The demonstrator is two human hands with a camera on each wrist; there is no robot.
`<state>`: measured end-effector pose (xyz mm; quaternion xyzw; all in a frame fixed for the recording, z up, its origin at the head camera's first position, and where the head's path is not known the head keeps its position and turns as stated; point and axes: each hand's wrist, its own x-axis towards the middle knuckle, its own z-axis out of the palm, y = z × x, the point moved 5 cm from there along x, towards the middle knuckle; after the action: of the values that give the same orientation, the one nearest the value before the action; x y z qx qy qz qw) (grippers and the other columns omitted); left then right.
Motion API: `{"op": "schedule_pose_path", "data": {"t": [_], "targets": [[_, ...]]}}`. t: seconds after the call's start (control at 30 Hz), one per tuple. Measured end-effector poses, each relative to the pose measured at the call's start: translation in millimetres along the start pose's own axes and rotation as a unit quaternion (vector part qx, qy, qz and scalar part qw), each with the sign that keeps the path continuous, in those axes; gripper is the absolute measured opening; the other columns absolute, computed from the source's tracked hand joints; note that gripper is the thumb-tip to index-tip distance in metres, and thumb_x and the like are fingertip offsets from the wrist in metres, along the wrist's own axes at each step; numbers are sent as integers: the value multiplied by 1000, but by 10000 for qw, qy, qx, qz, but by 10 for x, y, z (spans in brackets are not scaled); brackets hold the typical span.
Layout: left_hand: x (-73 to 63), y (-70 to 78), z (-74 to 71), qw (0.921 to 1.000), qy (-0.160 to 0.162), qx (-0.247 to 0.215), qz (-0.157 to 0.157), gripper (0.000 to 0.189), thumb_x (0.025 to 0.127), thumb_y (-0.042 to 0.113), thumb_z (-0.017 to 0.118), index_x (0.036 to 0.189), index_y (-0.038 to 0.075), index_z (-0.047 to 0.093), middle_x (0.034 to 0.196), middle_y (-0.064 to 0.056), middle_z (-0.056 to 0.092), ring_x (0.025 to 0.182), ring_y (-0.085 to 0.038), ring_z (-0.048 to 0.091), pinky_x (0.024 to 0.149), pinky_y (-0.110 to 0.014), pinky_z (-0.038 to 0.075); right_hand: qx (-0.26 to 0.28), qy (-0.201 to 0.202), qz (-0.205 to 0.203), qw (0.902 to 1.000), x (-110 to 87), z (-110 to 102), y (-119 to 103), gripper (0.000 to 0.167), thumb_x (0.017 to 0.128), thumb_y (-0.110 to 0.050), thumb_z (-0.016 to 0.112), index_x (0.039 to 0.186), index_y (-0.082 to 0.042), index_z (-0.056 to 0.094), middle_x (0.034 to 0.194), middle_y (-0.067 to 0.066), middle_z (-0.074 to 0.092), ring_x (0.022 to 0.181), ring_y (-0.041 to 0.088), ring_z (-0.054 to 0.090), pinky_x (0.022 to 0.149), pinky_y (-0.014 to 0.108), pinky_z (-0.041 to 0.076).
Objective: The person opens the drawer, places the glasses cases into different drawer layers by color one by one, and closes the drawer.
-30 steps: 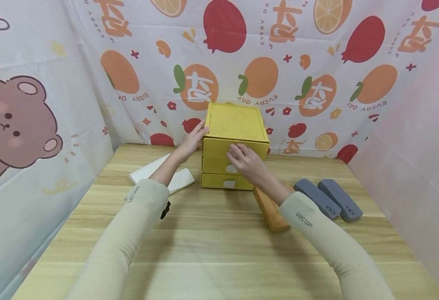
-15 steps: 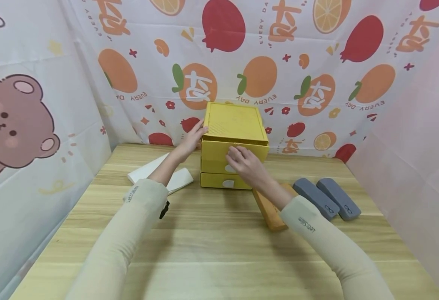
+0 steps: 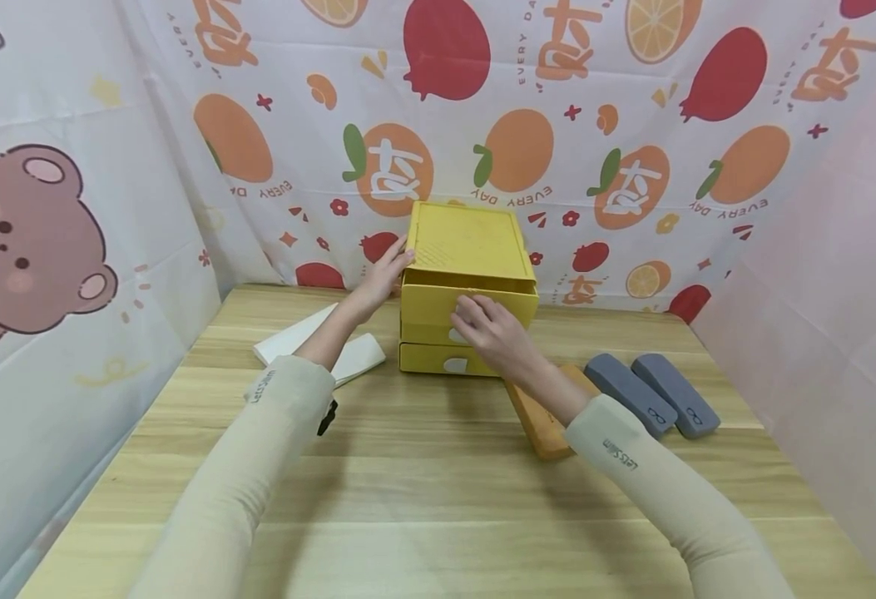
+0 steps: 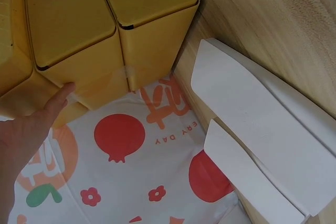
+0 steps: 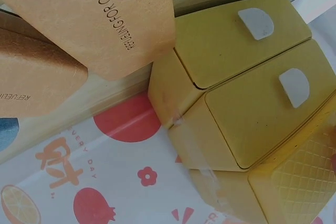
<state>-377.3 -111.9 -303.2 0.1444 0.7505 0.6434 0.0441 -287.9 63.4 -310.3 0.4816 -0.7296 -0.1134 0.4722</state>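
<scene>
A yellow three-drawer box (image 3: 467, 241) stands against the back cloth. Its top drawer (image 3: 426, 312) juts out, with a dark gap under the lid. My right hand (image 3: 486, 329) has curled fingers at the upper middle of that drawer's front and pinches it there; what exactly lies between the fingertips is hidden. In the right wrist view the two lower drawers show pale half-round tabs (image 5: 295, 87). My left hand (image 3: 381, 283) rests against the box's upper left side with extended fingers; its fingertips (image 4: 65, 92) touch the side wall in the left wrist view.
White flat cases (image 3: 355, 359) lie on the wooden table (image 3: 408, 499) left of the box. Orange-brown cases (image 3: 546, 424) sit under my right forearm. Two blue-grey cases (image 3: 677, 395) lie further right. Printed cloth (image 3: 295, 150) hangs behind and at the sides.
The top drawer has come forward out of the box, widening the gap under the lid and covering more of the middle drawer. My right hand moved slightly with it; my left stayed put.
</scene>
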Motion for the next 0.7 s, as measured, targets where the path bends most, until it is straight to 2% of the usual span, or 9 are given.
{"op": "schedule_pose_path", "data": {"t": [0.07, 0.13, 0.2, 0.3, 0.4, 0.57, 0.7], "targets": [[-47, 66, 15, 10000, -29, -23, -7, 59, 99, 32, 34, 149, 15, 6, 146, -16, 21, 68, -9, 35, 58, -21, 34, -22, -1, 14, 10000, -2, -5, -8, 22, 80, -1, 68, 102, -2, 64, 112, 17, 52, 95, 31, 53, 79, 32, 47], [-90, 130, 31, 10000, -62, -59, -16, 59, 100, 29, 33, 149, 13, 6, 146, -18, 20, 66, -10, 33, 57, -21, 33, -22, 20, 27, 10000, -3, -10, -15, 22, 80, -1, 69, 101, -3, 64, 111, 17, 52, 95, 30, 53, 79, 32, 47], [-97, 134, 30, 9999, -82, -129, -38, 59, 100, 28, 33, 149, 12, 5, 147, -18, 18, 75, -12, 38, 58, -22, 33, -18, 44, 36, 10000, -5, -16, -24, 21, 80, -1, 69, 101, -3, 65, 110, 17, 53, 95, 30, 54, 79, 32, 47], [-17, 19, 0, 9998, -43, -199, -35, 60, 99, 31, 34, 149, 16, 5, 149, -15, 15, 99, -19, 39, 63, -22, 37, -30, 121, 25, 9999, -7, -34, -34, 20, 80, -3, 70, 99, -3, 65, 109, 16, 53, 94, 29, 54, 80, 31, 47], [47, -75, -19, 9997, -2, -230, -5, 60, 98, 34, 35, 149, 19, 6, 149, -13, 15, 112, -23, 39, 68, -23, 41, -76, 179, 0, 9998, -8, -52, -43, 12, 86, -4, 63, 98, -3, 66, 108, 16, 54, 93, 28, 54, 81, 31, 46], [47, -74, -12, 9997, -18, -247, 6, 60, 98, 34, 34, 149, 19, 7, 147, -15, 21, 113, -25, 42, 73, -25, 44, -62, 251, -51, 9997, -15, -78, -61, 19, 94, -2, 47, 97, -3, 66, 107, 16, 55, 92, 28, 54, 80, 31, 47], [-16, 20, 9, 9992, -87, -378, 17, 59, 99, 30, 34, 149, 16, 7, 143, -19, 27, 110, -28, 45, 74, -28, 45, -12, 237, -60, 9997, -26, -94, -73, 22, 94, -1, 45, 97, -3, 66, 107, 17, 55, 92, 27, 54, 82, 31, 46]]}}
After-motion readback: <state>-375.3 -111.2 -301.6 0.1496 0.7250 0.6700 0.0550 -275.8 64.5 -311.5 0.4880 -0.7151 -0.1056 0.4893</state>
